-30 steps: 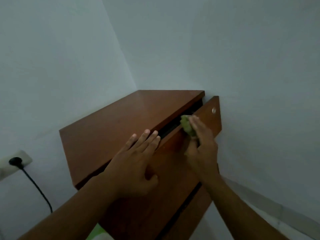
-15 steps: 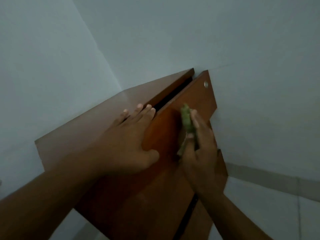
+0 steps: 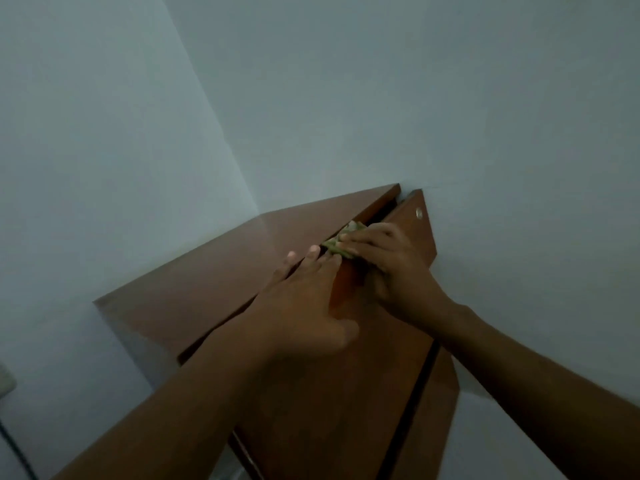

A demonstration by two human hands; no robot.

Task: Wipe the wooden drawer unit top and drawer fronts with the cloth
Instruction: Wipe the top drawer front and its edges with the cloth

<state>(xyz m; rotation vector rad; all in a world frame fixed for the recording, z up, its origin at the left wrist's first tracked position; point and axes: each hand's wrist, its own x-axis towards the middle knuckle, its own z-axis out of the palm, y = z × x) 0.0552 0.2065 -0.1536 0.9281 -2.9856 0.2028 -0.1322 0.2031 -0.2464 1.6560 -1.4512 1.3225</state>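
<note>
The brown wooden drawer unit (image 3: 194,306) stands in a room corner, its top drawer front (image 3: 412,237) pulled slightly out. A small green cloth (image 3: 337,242) lies bunched on the upper edge of that drawer front. My right hand (image 3: 391,268) holds the cloth there, fingers curled over it. Beside it, my left hand (image 3: 308,299) lies flat with straight fingers on the drawer front, fingertips at the gap under the unit's top. A lower drawer front (image 3: 426,410) shows below a dark slit.
Pale walls (image 3: 485,133) close in behind and to the right of the unit. A white wall socket (image 3: 5,379) with a dark cable (image 3: 17,452) sits at the far left edge. Pale floor shows at the lower right.
My right hand has slid the cloth from the face of the drawer front up to its top edge. The left hand stays flat on the drawer. The camera view shifted.
</note>
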